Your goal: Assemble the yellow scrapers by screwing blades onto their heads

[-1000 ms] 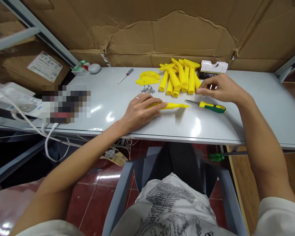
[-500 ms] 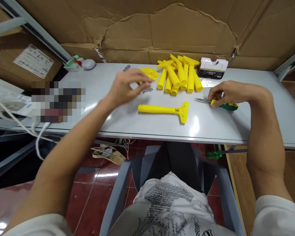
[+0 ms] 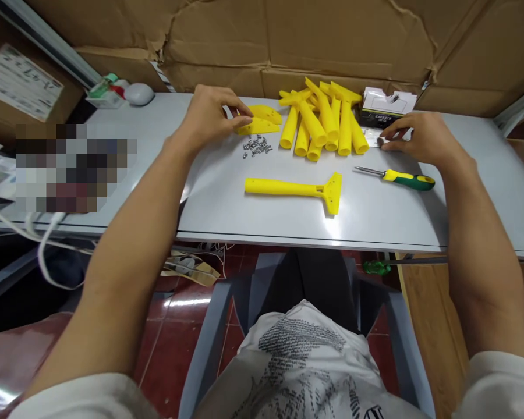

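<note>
The screwdriver (image 3: 410, 180) had just left the right hand (image 3: 430, 138) and lay free on the table (image 3: 213, 203), its tip pointing left. The left hand (image 3: 212, 112) had gone farther back, to the yellow plates (image 3: 262, 125), so, as I judged it, the work had passed from the tool to the loose parts. The handle (image 3: 283, 188) lay alone near the middle, its broad head to the right, with neither hand on it. The left thumb and forefinger were slightly apart at the plates' left end; whether they pinched one, I couldn't tell. The right fingers were bent close to the thumb beside a white slip (image 3: 371, 138), a small dark spot at their tips, and I couldn't tell whether they held anything. Screws (image 3: 258, 146) lay just nearer than the plates; to their right were the piled handles (image 3: 311, 125), then the box (image 3: 386, 107).
</note>
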Demonstrator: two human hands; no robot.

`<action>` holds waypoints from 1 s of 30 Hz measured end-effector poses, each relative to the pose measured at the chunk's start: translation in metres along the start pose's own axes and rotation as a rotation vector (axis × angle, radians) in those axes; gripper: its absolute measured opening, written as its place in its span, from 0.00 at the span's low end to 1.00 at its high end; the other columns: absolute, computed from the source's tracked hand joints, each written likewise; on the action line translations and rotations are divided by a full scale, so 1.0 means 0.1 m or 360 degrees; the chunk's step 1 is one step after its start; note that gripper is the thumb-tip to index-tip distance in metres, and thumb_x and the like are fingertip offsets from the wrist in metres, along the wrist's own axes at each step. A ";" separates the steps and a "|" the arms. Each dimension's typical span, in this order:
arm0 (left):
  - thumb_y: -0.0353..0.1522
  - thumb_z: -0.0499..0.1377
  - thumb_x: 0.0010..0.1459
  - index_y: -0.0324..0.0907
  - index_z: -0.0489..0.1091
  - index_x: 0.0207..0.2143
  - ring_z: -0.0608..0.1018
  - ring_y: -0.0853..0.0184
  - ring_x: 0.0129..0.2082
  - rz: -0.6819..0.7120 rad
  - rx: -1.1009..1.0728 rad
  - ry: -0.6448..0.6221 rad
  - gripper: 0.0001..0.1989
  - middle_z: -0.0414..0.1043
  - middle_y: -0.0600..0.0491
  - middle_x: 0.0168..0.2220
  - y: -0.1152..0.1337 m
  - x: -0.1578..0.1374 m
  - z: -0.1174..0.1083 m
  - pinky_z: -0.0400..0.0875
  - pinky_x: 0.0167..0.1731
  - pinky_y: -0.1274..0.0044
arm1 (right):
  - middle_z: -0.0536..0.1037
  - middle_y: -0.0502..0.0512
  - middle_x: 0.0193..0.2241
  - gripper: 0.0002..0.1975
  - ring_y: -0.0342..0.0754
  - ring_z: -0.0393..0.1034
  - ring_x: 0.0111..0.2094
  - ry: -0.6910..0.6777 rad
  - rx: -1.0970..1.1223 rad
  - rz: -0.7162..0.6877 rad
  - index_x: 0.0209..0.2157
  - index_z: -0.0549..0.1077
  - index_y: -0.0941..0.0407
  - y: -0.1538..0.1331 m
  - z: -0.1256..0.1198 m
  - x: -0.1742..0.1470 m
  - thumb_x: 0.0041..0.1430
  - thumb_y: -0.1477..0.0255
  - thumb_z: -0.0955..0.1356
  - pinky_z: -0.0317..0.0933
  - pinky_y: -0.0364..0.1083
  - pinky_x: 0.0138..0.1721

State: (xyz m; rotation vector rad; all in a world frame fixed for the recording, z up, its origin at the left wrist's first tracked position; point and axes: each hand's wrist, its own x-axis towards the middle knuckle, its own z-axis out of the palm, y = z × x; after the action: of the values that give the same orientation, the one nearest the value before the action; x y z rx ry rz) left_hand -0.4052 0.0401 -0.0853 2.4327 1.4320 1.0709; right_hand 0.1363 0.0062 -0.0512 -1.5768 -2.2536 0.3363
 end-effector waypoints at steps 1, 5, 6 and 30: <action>0.86 0.63 0.55 0.55 0.87 0.40 0.80 0.61 0.35 -0.0016 -0.0006 -0.0019 0.48 0.88 0.54 0.39 0.02 -0.02 -0.02 0.85 0.49 0.49 | 0.88 0.53 0.38 0.14 0.49 0.76 0.40 0.0011 0.0007 0.0027 0.44 0.92 0.52 0.02 0.02 0.01 0.63 0.84 0.85 0.61 0.53 0.49; 0.78 0.66 0.65 0.60 0.87 0.39 0.84 0.59 0.36 0.0093 -0.0055 0.0025 0.36 0.90 0.55 0.39 0.23 -0.04 0.00 0.81 0.41 0.52 | 0.87 0.54 0.37 0.13 0.51 0.77 0.43 0.0029 0.0024 0.0073 0.39 0.89 0.52 0.03 0.04 0.02 0.62 0.85 0.84 0.61 0.53 0.49; 0.79 0.64 0.66 0.60 0.86 0.38 0.83 0.58 0.34 0.0155 -0.0060 0.0072 0.37 0.90 0.54 0.38 0.31 -0.03 0.04 0.79 0.37 0.53 | 0.87 0.56 0.39 0.12 0.51 0.77 0.44 0.0005 0.0025 0.0065 0.40 0.88 0.52 0.01 0.04 0.01 0.63 0.84 0.83 0.61 0.53 0.50; 0.72 0.77 0.66 0.50 0.85 0.38 0.87 0.62 0.28 0.0122 -0.1166 0.0006 0.36 0.88 0.51 0.35 1.92 -0.45 0.48 0.86 0.27 0.68 | 0.79 0.51 0.26 0.28 0.53 0.69 0.30 0.0046 0.0953 -0.0422 0.33 0.87 0.44 -1.49 0.34 -0.58 0.62 0.34 0.86 0.67 0.57 0.35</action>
State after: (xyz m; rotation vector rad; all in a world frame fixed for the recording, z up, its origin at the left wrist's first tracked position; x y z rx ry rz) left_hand -0.2511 -0.0892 -0.0605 1.9490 0.7448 1.3165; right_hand 0.0129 -0.0993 -0.0318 -0.9583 -2.0359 0.8127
